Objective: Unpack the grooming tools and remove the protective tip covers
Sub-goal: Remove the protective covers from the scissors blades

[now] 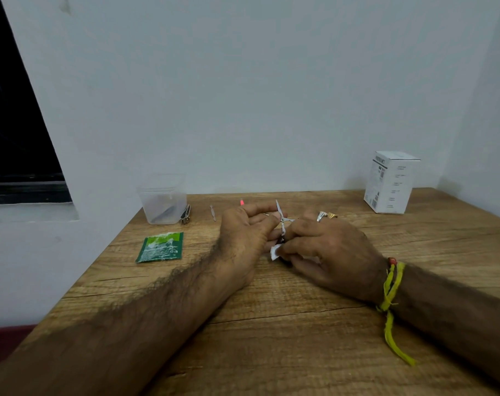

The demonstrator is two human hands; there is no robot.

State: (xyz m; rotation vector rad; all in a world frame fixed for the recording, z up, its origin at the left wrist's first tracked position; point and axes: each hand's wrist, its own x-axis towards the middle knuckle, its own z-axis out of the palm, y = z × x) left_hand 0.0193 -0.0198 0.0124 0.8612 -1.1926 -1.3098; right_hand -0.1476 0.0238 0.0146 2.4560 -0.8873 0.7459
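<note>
Both hands meet over the middle of the wooden table (300, 324), sharing a small pair of grooming scissors (281, 221). Left hand (243, 235): thumb and fingers pinch the scissors near the pivot, blades pointing up and away toward the far edge. Right hand (326, 250): fingers curled around the handle end, also pinching a scrap of white paper or plastic (276, 252) just below the scissors; whether this scrap is a tip cover cannot be told. Rings sit on the right fingers, and a yellow thread bracelet (391, 287) circles the right wrist.

Along the far edge, left of the hands, lie a thin metal tool (212, 212), a nail clipper (185, 215) and a clear plastic container (163, 200) with a dark tool inside. A pink-tipped item (242, 202) shows just beyond the left fingers. A green sachet (160, 247) lies flat near the left edge. A white carton (390, 181) stands upright at the far right corner.
</note>
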